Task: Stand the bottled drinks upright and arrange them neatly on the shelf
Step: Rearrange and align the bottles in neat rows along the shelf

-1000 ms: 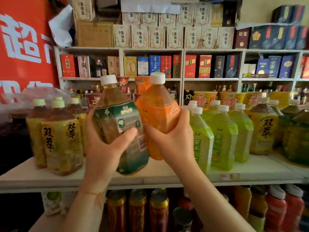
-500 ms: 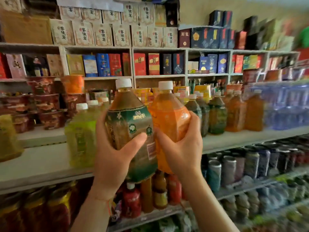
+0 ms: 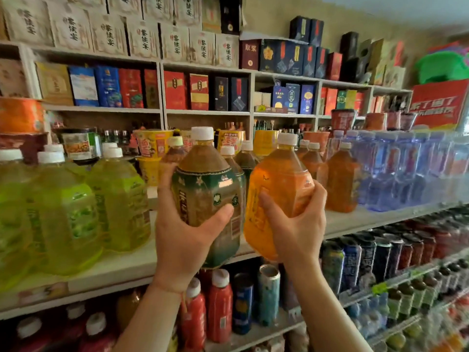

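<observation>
My left hand [image 3: 186, 240] grips a large brown tea bottle with a dark green label [image 3: 208, 189], upright and lifted in front of the shelf [image 3: 119, 269]. Close to its right, my right hand [image 3: 297, 224] holds a large orange drink bottle [image 3: 281, 184], leaning slightly right, its base below the shelf's front edge. Both have white caps. Behind them stand more dark green tea bottles [image 3: 245, 158] and orange bottles [image 3: 341, 179] upright on the shelf.
Big green tea bottles [image 3: 119, 199] stand in rows at the left of the shelf. Blue water bottles [image 3: 396, 171] fill its right end. Instant noodle cups [image 3: 152, 146] sit at the back. Cans [image 3: 269, 295] and red bottles [image 3: 219, 306] line the lower shelves.
Both bottles, still in my hands, have travelled rightwards along the shelf, from the yellow and green teas to in front of the dark green and orange bottles. The two have drawn slightly apart.
</observation>
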`<state>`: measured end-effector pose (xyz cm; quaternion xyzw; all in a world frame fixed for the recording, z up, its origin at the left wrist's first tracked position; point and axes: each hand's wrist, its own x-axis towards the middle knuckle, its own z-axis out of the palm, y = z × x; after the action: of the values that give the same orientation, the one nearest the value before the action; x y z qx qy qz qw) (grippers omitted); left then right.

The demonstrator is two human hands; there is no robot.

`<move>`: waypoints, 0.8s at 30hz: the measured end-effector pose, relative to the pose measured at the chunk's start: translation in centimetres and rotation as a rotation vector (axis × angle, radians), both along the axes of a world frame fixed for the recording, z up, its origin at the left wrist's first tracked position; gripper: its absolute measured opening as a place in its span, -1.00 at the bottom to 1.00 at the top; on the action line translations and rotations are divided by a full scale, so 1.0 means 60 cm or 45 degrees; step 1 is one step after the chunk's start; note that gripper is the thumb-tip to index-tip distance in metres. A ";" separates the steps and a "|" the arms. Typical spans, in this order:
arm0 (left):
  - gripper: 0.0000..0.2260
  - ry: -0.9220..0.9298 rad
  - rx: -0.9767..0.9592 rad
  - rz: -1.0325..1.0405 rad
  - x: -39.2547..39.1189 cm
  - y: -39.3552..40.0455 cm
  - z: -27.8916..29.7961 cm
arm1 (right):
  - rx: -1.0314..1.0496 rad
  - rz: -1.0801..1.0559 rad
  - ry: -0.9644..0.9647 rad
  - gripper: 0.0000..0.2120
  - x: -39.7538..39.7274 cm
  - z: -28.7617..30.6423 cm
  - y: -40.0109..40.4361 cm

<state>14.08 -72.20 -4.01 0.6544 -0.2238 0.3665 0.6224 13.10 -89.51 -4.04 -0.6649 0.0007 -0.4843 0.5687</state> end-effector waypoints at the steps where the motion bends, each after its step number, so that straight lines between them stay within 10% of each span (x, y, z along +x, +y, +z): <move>1: -0.15 0.001 -0.004 -0.038 0.011 -0.009 0.001 | -0.013 0.016 0.013 -0.33 0.017 0.003 -0.014; 7: -0.22 0.033 0.105 -0.299 0.049 -0.080 0.007 | -0.040 0.123 0.131 -0.33 0.108 0.006 -0.078; 24: -0.08 0.127 0.253 0.515 0.128 -0.271 0.007 | -0.055 0.500 0.156 -0.49 0.196 0.006 -0.298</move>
<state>21.75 -88.45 -3.60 0.7612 -0.0921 0.4272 0.4791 24.83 -107.38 -3.67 -0.6924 -0.1047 -0.3227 0.6368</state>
